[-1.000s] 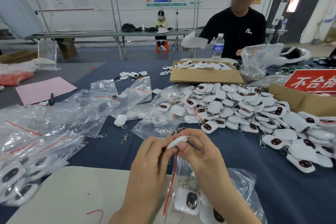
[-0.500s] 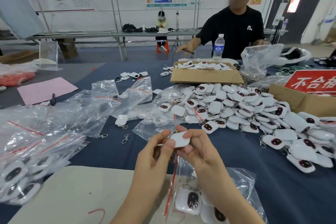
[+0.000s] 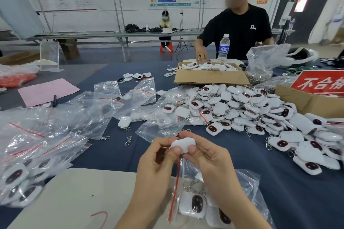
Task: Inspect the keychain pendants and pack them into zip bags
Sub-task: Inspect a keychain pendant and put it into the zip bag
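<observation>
Near side: a pale board point(image 3: 74, 195) lies on the blue tablecloth point(image 3: 111, 152) and runs out of view at the bottom. Bare cloth shows in a strip beyond the board, left of the hands, with two loose metal clasps point(image 3: 128, 140) on it. More bare cloth lies to the right of the hands, bounded by the pile of pendants point(image 3: 242, 109).

Surroundings:
- The pile spreads from centre to the right edge, many pieces showing dark oval faces.
- Empty clear bags point(image 3: 89, 109) with red strips crowd the left centre.
- Filled bags point(image 3: 24, 176) sit at the left edge.
- Far side: a cardboard box point(image 3: 210, 77) of white pieces, a water bottle point(image 3: 224, 47) and a red sign point(image 3: 322, 82) on a second box. A person in a black shirt point(image 3: 240, 29) reaches into the first box.

Directly under the hands lies a zip bag point(image 3: 247, 186), partly on the board, with several pendants inside. Its red strip runs toward the camera.

Hands: the left hand point(image 3: 158, 158) and right hand point(image 3: 208, 158) meet above the bag, wrists low, fingers curled. Together they pinch one white pendant point(image 3: 183, 143), thumbs on its near edge and other fingers behind. Its plain white side faces the camera, and it is held off the table, just short of the pile.
</observation>
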Motion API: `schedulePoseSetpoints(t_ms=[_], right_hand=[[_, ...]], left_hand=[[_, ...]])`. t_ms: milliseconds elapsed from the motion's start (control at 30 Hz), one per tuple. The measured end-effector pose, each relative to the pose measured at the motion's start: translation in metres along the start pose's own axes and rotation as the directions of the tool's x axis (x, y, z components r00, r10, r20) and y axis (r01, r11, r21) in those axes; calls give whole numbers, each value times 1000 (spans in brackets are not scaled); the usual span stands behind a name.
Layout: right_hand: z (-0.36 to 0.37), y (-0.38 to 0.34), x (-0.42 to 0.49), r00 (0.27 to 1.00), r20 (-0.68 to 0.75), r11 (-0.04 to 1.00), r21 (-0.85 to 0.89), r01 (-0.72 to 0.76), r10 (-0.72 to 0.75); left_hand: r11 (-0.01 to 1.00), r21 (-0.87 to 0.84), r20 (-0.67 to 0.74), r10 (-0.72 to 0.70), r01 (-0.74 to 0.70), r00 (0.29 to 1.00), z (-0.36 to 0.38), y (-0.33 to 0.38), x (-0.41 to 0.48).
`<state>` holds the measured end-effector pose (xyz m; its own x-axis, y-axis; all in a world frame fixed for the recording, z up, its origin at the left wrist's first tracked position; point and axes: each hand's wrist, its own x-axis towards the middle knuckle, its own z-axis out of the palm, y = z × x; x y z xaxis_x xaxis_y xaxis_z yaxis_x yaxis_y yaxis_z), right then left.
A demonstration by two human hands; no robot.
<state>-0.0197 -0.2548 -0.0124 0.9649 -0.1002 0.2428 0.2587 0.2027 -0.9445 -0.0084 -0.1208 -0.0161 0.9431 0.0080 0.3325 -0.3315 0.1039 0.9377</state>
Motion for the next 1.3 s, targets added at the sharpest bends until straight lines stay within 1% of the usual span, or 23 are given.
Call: schedulePoseSetpoints(t_ms=[67,133,200,267,300,367,433,500,567,600,700,800,867,933,1033,1100,1167,1233,1300], right_hand=[[0,0,0,1000,3,1000,-4,13,-13],[1,-1,0,999,3,998,-46,40,-40],[1,-3,0,996,17,990,-103,93,-92],[1,-6,-1,984,39,963,-206,176,-171],[1,-7,-1,975,69,948,-230,221,-211],[2,-6,-2,958,125,942,-190,278,-257],[0,-6,-2,962,138,957,-138,256,-237],[-2,-8,0,983,110,982,-106,158,-146],[-5,-12,2,994,99,998,-35,47,-43],[-6,-13,3,995,93,1000,-18,22,-20],[-8,-13,4,999,43,1000,-3,-5,5],[-9,-13,5,1000,-5,1000,13,8,-8],[-8,-11,5,999,-32,1000,-16,27,-28],[-7,-9,5,999,-29,999,-35,27,-28],[-10,-11,6,999,-28,997,-59,40,-41],[-18,-13,6,991,-77,986,-136,96,-107],[-26,-13,8,981,-130,967,-228,112,-145],[-34,-12,9,982,-144,940,-335,70,-124],[-39,-9,9,995,-95,877,-481,-16,-35]], left_hand=[[1000,15,7,-1,1,1000,-1,0,1],[1000,17,31,-7,7,999,-2,-2,0],[1000,-2,99,-30,31,995,-2,-3,-1],[993,-74,172,-81,94,982,0,-2,-3],[984,-121,186,-110,134,976,0,0,-3],[963,-191,161,-161,191,974,-1,4,1],[959,-193,102,-191,208,976,-4,4,6],[973,-137,74,-177,186,981,-8,1,9],[986,-84,60,-138,143,989,-9,1,9],[989,-71,49,-124,127,991,-9,2,8],[993,-67,28,-98,100,995,-7,1,7],[991,-90,21,-92,94,996,-5,0,7],[993,-87,13,-84,85,996,-6,1,7],[994,-71,11,-79,80,997,-8,1,8],[994,-1,11,-108,108,994,-15,3,11],[981,141,11,-136,133,991,-24,2,14],[933,326,4,-165,154,986,-36,-1,16],[879,445,7,-193,170,981,-44,-3,16],[839,511,42,-241,186,970,-47,-2,17]])
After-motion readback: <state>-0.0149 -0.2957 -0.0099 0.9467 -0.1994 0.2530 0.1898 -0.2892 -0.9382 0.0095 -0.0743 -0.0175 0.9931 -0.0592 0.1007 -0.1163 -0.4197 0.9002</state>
